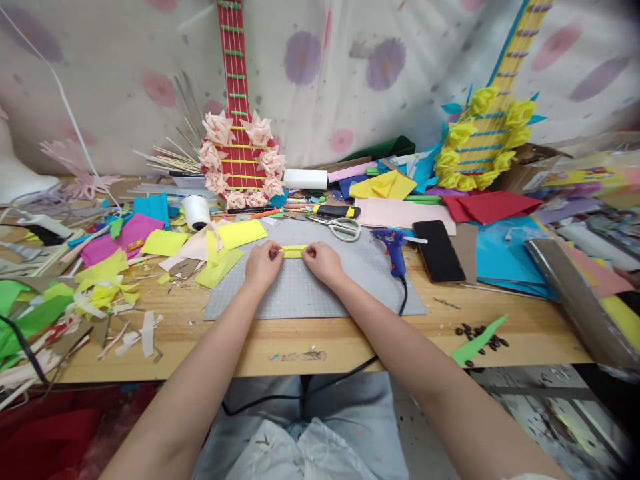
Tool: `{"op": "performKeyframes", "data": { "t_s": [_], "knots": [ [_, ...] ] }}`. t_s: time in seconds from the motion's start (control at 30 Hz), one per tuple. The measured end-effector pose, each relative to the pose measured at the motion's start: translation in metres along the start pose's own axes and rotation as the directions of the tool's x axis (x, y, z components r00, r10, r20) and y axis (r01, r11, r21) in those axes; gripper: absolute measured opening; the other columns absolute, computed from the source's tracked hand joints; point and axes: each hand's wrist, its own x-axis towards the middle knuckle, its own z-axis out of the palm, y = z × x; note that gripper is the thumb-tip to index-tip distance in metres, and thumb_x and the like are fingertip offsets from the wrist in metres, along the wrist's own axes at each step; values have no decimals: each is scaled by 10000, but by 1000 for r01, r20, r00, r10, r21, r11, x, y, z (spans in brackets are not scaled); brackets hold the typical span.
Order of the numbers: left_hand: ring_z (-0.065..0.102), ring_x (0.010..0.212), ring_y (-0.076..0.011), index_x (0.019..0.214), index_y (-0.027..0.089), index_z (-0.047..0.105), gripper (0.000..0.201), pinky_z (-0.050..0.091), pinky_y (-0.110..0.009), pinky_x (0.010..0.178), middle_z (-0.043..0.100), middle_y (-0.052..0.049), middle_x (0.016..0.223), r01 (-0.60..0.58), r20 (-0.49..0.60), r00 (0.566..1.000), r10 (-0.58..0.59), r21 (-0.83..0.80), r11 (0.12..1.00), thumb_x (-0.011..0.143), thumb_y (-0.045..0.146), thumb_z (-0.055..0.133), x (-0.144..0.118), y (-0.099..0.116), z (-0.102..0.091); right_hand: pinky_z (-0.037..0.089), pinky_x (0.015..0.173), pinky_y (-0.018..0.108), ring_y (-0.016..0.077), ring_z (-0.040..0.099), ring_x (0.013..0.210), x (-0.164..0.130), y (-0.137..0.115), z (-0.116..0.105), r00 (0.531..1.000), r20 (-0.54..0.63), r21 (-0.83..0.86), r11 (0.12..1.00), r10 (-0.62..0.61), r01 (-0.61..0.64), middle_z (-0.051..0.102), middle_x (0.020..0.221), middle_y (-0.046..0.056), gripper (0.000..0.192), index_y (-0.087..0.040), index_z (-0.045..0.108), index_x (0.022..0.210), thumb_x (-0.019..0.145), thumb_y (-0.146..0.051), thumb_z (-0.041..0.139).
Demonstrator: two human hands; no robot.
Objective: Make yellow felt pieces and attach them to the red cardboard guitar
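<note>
yellow paper strip point(294, 252) over gray cutting mat point(287, 297), spanning hand to hand. left hand point(264, 265) fingers pinch one end, right hand point(324, 263) fingers the other. blue glue gun point(397, 259) lies off right.

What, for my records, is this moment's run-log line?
left hand: pinches yellow strip, one end; right hand: pinches other end; below: grey mat; glue gun: unheld

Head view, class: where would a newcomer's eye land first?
Probably the red guitar-shaped craft with pink flowers, at the back left of centre, and its yellow counterpart with yellow flowers, back right. Next, at the middle, the left hand and right hand pinch a yellow strip by its ends over the grey mat.
</note>
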Motion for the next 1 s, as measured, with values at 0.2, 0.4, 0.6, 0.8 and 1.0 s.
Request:
{"op": "performKeyframes", "data": {
  "t_s": [0.2, 0.4, 0.6, 0.8, 1.0],
  "knots": [
    [541, 808, -169, 874, 223, 579, 182, 383, -279, 694, 642, -13, 816, 2, -37, 999, -1, 35, 999, 775, 321, 461, -3, 6, 2, 362, 741, 265, 164, 528, 822, -3, -7, 0, 1000, -16, -29, 999, 13, -14, 604, 849, 67, 184, -172, 605, 794, 810, -301, 475],
    [529, 787, -171, 895, 228, 572, 166, 367, -274, 663, 650, 10, 793, 7, -82, 997, -4, 44, 999, 752, 293, 519, -3, 5, 7, 366, 724, 258, 157, 535, 816, -4, -9, 1, 998, -47, -38, 999, 32, -33, 618, 849, 48, 173, -181, 605, 770, 808, -305, 489],
    [508, 827, -194, 904, 239, 567, 152, 357, -294, 671, 654, 9, 810, -2, -104, 994, 12, 97, 995, 772, 289, 511, -3, 5, 8, 362, 707, 253, 156, 540, 802, -4, -7, 4, 997, -77, -62, 998, 4, -9, 621, 828, 47, 173, -174, 602, 751, 804, -292, 488],
    [505, 825, -196, 898, 235, 559, 146, 359, -296, 672, 651, 10, 802, -15, -111, 993, 28, 115, 993, 774, 300, 517, -4, 5, 9, 362, 705, 255, 160, 540, 807, -4, -7, 6, 995, -95, -77, 997, 2, -9, 620, 825, 45, 168, -174, 602, 756, 803, -282, 482],
    [504, 849, -198, 918, 233, 537, 153, 360, -296, 689, 646, 5, 807, -12, -106, 994, 27, 143, 990, 769, 266, 526, -3, 6, 9, 360, 716, 257, 160, 534, 808, -4, -7, 7, 995, -103, -84, 996, -6, -3, 619, 826, 46, 159, -176, 596, 752, 802, -272, 478]
  ]
}}
